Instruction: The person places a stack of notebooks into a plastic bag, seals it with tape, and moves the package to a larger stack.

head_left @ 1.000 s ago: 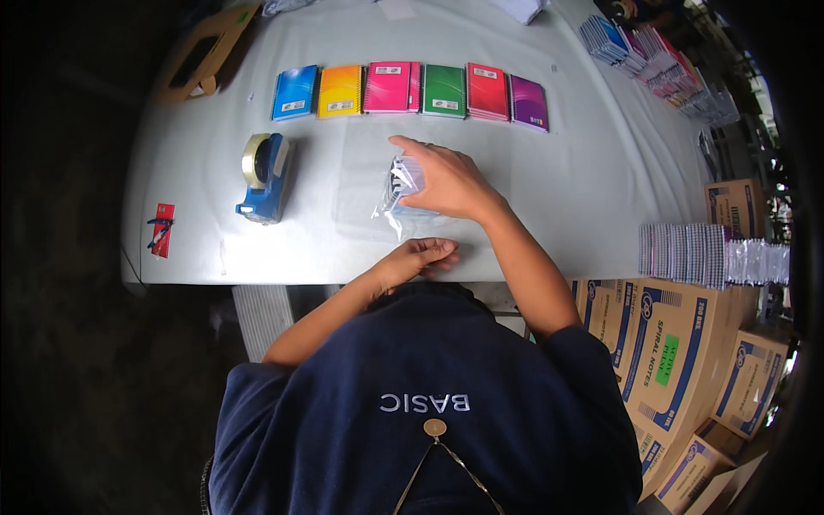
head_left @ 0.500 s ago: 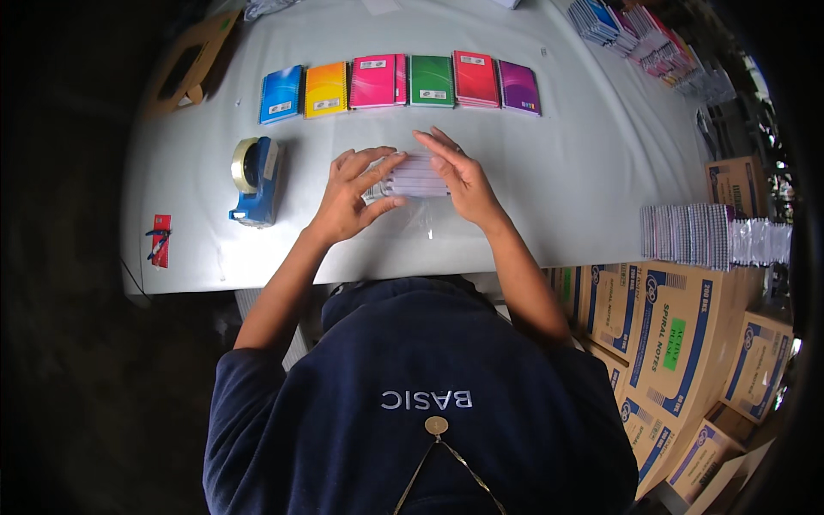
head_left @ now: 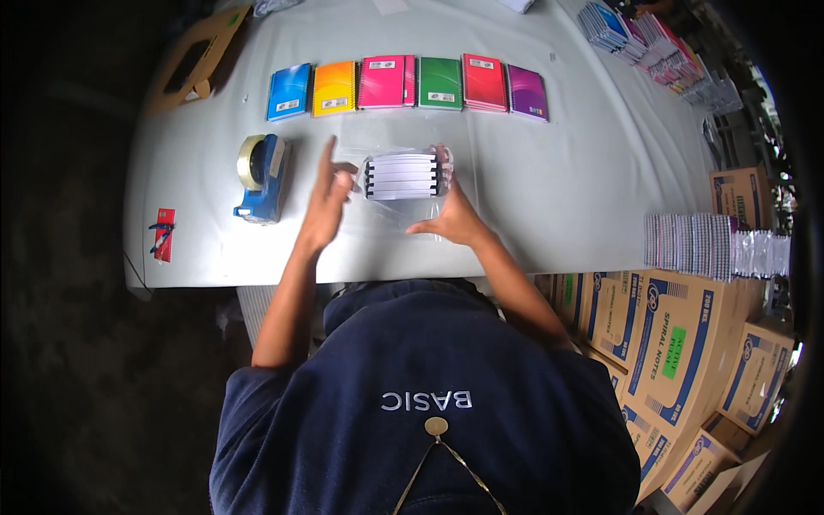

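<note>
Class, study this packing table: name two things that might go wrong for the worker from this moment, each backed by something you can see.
1. The stack of notebooks is only pressed between the left hand and right hand, inside loose clear plastic wrap; it might splay or slip.
2. The tape dispenser sits close beside the left hand; a sideways sweep could knock it.

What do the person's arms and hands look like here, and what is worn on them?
Both forearms are bare from above the elbow down. The left hand and right hand are bare too: no gloves, and no watch, ring or band that this view shows. The upper arms are covered by the short sleeves of a dark navy T-shirt with pale lettering across it.
</note>
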`<state>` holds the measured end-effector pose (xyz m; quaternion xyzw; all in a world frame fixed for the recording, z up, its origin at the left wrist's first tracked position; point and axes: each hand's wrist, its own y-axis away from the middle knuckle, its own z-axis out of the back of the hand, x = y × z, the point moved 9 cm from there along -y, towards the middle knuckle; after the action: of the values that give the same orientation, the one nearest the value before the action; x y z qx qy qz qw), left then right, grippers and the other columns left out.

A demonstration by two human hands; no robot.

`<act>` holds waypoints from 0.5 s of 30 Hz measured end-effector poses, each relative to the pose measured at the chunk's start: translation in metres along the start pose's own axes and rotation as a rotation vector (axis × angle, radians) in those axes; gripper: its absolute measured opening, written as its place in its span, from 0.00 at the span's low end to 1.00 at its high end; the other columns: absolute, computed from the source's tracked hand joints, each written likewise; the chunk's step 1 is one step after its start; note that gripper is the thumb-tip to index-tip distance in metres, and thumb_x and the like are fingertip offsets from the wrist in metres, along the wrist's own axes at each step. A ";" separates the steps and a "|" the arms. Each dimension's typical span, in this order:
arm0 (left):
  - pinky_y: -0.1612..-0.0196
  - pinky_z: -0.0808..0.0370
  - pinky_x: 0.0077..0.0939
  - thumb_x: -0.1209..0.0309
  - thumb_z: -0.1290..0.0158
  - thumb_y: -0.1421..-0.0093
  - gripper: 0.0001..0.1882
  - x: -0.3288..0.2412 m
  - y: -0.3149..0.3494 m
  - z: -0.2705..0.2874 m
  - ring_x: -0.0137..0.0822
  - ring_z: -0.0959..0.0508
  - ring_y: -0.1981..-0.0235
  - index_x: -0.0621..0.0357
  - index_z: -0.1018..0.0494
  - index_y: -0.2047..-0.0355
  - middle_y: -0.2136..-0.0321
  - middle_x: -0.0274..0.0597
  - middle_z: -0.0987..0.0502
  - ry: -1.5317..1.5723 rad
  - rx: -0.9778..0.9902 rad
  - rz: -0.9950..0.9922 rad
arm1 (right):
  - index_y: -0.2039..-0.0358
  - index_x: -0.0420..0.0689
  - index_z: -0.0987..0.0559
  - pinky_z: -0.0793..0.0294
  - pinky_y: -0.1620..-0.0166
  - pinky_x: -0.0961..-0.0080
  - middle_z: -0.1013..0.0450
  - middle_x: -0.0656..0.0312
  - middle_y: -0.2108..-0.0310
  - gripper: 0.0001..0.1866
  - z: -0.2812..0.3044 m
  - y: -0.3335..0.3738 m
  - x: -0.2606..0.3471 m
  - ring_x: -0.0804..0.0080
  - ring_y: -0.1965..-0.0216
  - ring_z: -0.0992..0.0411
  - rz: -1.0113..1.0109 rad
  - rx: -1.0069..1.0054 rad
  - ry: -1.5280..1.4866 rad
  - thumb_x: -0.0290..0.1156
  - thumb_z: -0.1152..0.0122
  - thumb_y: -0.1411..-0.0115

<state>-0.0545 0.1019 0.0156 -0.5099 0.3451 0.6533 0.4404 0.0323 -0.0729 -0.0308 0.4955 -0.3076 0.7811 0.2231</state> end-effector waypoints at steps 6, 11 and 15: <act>0.55 0.31 0.32 0.33 0.73 0.41 0.45 0.002 0.007 -0.034 0.37 0.36 0.53 0.54 0.54 0.34 0.52 0.46 0.40 0.292 0.050 0.234 | 0.38 0.43 0.52 0.36 0.43 0.68 0.43 0.51 0.45 0.56 -0.004 -0.021 -0.001 0.62 0.42 0.41 -0.061 -0.157 -0.199 0.26 0.23 0.62; 0.63 0.32 0.23 0.38 0.65 0.40 0.42 -0.018 -0.001 -0.020 0.30 0.34 0.63 0.56 0.51 0.35 0.61 0.41 0.35 -0.061 0.075 0.164 | 0.39 0.43 0.49 0.34 0.44 0.67 0.41 0.53 0.45 0.53 0.008 -0.017 0.001 0.64 0.44 0.38 -0.005 -0.180 -0.227 0.26 0.23 0.62; 0.68 0.28 0.33 0.67 0.49 0.40 0.30 -0.063 -0.015 -0.018 0.35 0.24 0.75 0.58 0.45 0.39 0.76 0.44 0.23 -0.380 0.053 0.040 | 0.41 0.43 0.45 0.33 0.46 0.69 0.40 0.54 0.45 0.51 0.006 -0.020 0.011 0.64 0.44 0.38 0.018 -0.235 -0.193 0.31 0.22 0.62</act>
<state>-0.0284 0.0768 0.0721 -0.3590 0.2828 0.7371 0.4978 0.0451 -0.0623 -0.0139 0.5358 -0.4215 0.6904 0.2421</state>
